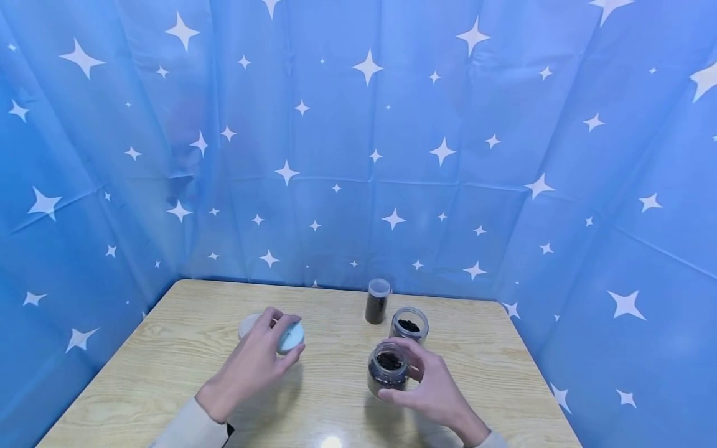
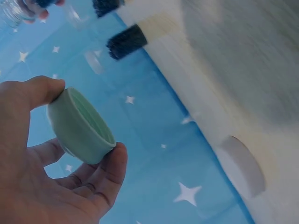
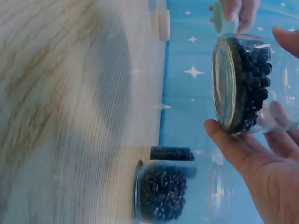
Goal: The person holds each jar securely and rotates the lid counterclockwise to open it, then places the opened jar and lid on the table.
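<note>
fabric [image 1: 78, 186], blue with white stars, hangs at the left and runs on behind and to the right of a wooden table [image 1: 168, 336]. on the table's left half lies a white disc [image 1: 246, 325], partly hidden in the head view by the left hand [image 1: 254, 361]. that hand pinches a pale green lid [image 1: 291, 339] between thumb and fingertips, holding it clear of the tabletop with its hollow side turned downward. well to the right, near the table's far edge, stands a tall narrow jar [image 1: 376, 306] with dark contents; whether it is capped i cannot tell. nearer the person is an open glass jar [image 1: 386, 378], upright, lifted off the table and partly filled with dark beans. just behind it and slightly to the right, apart from it, a second jar [image 1: 411, 335] of dark beans stands on the table. rightmost, the right hand [image 1: 431, 386] grips the lifted jar, thumb on the near side, fingers curved round the far side.
</note>
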The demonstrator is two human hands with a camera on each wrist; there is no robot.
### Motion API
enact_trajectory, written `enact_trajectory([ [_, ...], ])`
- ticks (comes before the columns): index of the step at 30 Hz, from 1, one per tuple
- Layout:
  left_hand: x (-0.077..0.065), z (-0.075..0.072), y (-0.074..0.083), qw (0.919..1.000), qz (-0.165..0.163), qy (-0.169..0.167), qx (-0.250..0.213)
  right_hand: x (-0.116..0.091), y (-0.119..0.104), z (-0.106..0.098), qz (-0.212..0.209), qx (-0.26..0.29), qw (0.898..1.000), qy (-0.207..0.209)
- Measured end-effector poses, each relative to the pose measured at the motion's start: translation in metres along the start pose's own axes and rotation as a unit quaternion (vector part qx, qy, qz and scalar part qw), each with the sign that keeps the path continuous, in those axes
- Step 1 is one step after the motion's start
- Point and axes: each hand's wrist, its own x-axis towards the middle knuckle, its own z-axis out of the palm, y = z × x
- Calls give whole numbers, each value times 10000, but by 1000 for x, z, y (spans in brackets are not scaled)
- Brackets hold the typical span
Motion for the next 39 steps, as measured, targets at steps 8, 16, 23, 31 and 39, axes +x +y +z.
enact_trajectory([
  [8,-7,-1,-21,9994,-305,-117,99,-2,1,-4,124,-58,9999,98],
  [16,-13,-1,-39,9971,-600,-456,109,-4,4,-8,154,-64,9998,116],
  [23,-17,2,-55,9951,-670,-704,171,-6,6,-11,175,-94,9997,173],
  [31,-19,7,-68,9934,-710,-838,318,-7,6,-14,276,-117,9993,235],
  [39,-24,7,-73,9907,-837,-993,416,-7,6,-16,457,-187,9983,296],
])
